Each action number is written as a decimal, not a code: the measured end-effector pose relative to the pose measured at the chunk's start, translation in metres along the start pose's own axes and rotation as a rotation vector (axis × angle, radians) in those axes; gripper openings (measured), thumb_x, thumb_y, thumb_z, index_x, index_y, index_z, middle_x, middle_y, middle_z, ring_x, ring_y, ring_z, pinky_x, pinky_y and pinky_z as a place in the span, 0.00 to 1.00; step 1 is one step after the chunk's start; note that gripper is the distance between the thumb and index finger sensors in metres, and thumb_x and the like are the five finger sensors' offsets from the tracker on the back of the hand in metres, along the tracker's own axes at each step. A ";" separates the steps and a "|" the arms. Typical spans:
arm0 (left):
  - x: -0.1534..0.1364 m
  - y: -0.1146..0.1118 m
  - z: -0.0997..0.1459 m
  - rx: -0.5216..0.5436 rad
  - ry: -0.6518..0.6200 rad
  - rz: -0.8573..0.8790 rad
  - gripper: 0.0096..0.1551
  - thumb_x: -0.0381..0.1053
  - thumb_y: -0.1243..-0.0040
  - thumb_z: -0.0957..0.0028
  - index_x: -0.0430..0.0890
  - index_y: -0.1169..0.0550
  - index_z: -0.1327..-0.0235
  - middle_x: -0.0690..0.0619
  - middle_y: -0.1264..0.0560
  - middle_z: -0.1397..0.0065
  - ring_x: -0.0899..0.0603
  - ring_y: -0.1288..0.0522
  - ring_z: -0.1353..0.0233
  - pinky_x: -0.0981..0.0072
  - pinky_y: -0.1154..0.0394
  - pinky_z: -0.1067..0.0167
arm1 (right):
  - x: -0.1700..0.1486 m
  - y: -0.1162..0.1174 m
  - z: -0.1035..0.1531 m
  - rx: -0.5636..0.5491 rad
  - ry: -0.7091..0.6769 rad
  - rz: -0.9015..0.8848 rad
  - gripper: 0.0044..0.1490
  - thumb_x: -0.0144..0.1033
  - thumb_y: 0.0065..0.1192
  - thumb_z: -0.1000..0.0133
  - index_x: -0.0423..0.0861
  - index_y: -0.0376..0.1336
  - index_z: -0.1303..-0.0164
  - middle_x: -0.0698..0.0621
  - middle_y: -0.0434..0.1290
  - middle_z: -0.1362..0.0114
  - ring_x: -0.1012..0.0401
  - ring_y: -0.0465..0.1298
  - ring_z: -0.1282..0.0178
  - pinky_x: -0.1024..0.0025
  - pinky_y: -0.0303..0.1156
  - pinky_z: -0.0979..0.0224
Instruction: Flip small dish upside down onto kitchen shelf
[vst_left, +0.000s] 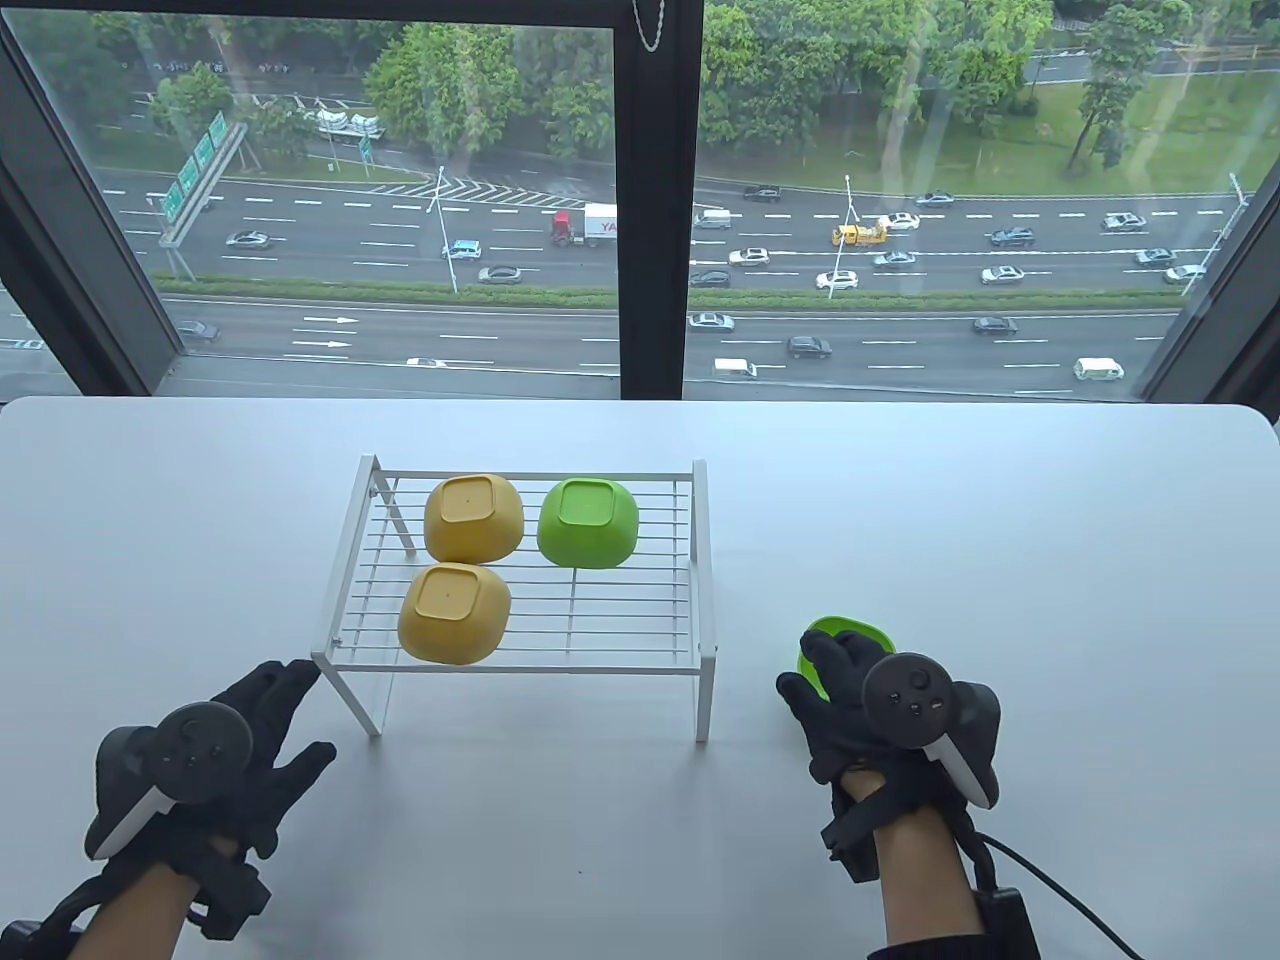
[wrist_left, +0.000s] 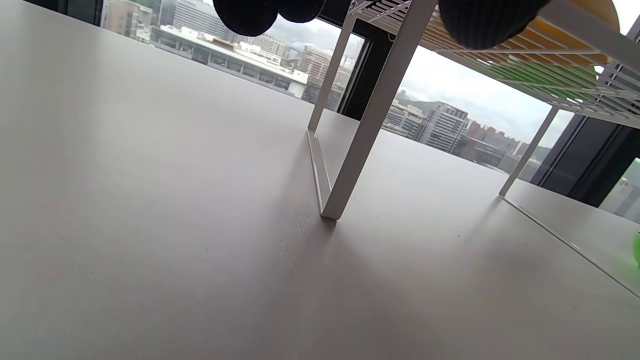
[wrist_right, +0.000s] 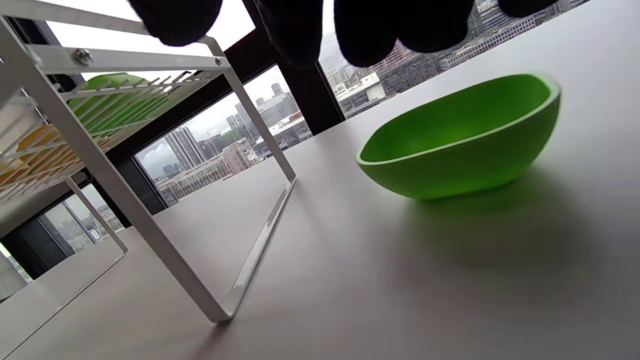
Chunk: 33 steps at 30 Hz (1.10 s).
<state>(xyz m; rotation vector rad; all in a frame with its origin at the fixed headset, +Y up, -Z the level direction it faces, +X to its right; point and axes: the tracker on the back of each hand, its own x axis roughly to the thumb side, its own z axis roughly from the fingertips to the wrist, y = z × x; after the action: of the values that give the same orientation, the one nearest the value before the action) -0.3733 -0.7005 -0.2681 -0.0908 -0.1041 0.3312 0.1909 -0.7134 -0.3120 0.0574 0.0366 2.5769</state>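
- Three small dishes sit upside down on the white wire kitchen shelf (vst_left: 620, 610): a yellow dish (vst_left: 473, 517) at the far left, a second yellow dish (vst_left: 455, 612) at its 6 o'clock, and a green dish (vst_left: 588, 522) at the first one's 3 o'clock.
- One more green small dish (wrist_right: 465, 137) stands right way up on the white table (vst_left: 1050, 560), apart from the shelf at its 4 o'clock.
- Right hand (vst_left: 870, 715) hovers over this upright dish with fingers spread; the right wrist view shows the fingertips (wrist_right: 372, 35) above the rim, not touching it.
- Left hand (vst_left: 215, 760) lies at the shelf's 8 o'clock, fingers spread and holding nothing, fingertips close to the near left corner of the shelf; whether they touch it cannot be told.
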 end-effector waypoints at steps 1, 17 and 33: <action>0.000 0.000 0.000 -0.003 0.005 -0.003 0.46 0.66 0.45 0.53 0.58 0.46 0.21 0.46 0.48 0.14 0.34 0.42 0.18 0.25 0.46 0.24 | -0.004 0.003 -0.002 0.025 0.011 0.005 0.44 0.61 0.57 0.43 0.49 0.58 0.20 0.39 0.57 0.16 0.39 0.56 0.21 0.32 0.50 0.22; 0.001 0.002 0.003 0.008 0.028 -0.018 0.46 0.66 0.46 0.52 0.58 0.46 0.21 0.46 0.48 0.14 0.34 0.42 0.18 0.25 0.46 0.24 | -0.016 0.034 -0.015 0.125 0.023 0.173 0.48 0.58 0.62 0.44 0.47 0.52 0.18 0.41 0.61 0.17 0.40 0.57 0.20 0.31 0.45 0.22; 0.001 0.002 0.002 0.004 0.037 0.014 0.46 0.66 0.46 0.52 0.58 0.46 0.21 0.45 0.48 0.14 0.34 0.43 0.18 0.25 0.46 0.24 | -0.020 0.044 -0.020 0.196 0.126 0.341 0.46 0.45 0.70 0.46 0.47 0.53 0.19 0.41 0.58 0.18 0.45 0.63 0.27 0.34 0.57 0.23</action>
<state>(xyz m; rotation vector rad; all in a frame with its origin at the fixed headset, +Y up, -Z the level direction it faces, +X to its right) -0.3736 -0.6980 -0.2659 -0.0939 -0.0661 0.3431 0.1832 -0.7616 -0.3311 -0.0289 0.3548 2.9060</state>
